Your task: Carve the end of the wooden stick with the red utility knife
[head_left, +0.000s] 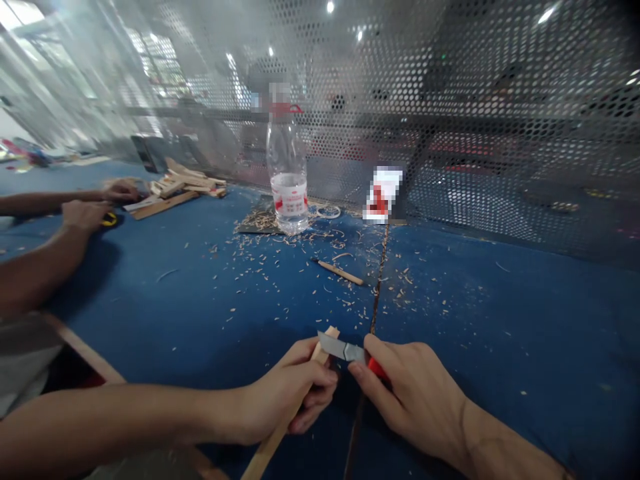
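My left hand (pixel 300 387) is wrapped round a narrow wooden stick (pixel 273 447), which slants up and away from the lower middle of the view. My right hand (pixel 410 387) grips a utility knife (pixel 377 369) with a red handle and a metal blade holder. Its blade lies across the stick's far end, just beyond my left fingers. Most of the knife's handle is hidden inside my right palm. On the blue table (pixel 475 320) ahead of my hands lies a small carved wooden stick (pixel 341 273) with a dark tip, among scattered wood shavings.
A clear plastic bottle (pixel 290 207) stands by a dark mat (pixel 255 223) heaped with shavings. A phone (pixel 383 193) leans on the perforated metal screen (pixel 475 133). Wood pieces (pixel 185 180) are piled at the back left, near another person's hands (pixel 90 215).
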Action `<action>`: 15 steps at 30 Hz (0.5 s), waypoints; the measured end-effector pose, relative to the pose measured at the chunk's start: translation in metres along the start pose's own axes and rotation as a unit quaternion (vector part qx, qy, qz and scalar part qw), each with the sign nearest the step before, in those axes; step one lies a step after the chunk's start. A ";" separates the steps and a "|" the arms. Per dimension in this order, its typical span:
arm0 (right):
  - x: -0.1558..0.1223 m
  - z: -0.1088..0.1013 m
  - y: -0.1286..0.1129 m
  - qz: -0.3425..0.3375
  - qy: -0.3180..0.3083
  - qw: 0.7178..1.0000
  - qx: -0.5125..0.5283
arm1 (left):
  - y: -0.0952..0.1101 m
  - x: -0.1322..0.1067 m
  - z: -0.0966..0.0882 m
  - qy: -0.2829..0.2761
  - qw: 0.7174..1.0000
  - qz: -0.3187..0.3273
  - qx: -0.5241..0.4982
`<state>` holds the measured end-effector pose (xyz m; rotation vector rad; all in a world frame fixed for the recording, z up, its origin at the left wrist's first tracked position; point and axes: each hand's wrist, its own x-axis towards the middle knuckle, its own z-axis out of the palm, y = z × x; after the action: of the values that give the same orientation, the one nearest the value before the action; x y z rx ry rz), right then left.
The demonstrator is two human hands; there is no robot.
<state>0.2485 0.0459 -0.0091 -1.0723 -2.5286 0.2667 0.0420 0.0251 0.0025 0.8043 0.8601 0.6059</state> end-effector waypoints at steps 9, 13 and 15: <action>0.002 0.000 0.002 -0.003 -0.043 0.999 -0.009 | 0.000 -0.003 0.000 0.002 1.000 -0.016 -0.023; 0.005 -0.005 0.006 0.006 -0.088 0.994 -0.057 | -0.002 -0.002 -0.005 -0.028 0.998 -0.028 -0.043; 0.006 -0.007 0.009 0.011 -0.100 0.992 -0.078 | -0.001 -0.002 -0.007 -0.028 0.998 -0.034 -0.041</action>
<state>0.2533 0.0571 -0.0041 -1.1860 -2.7561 0.1938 0.0354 0.0254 -0.0003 0.7116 0.8024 0.5529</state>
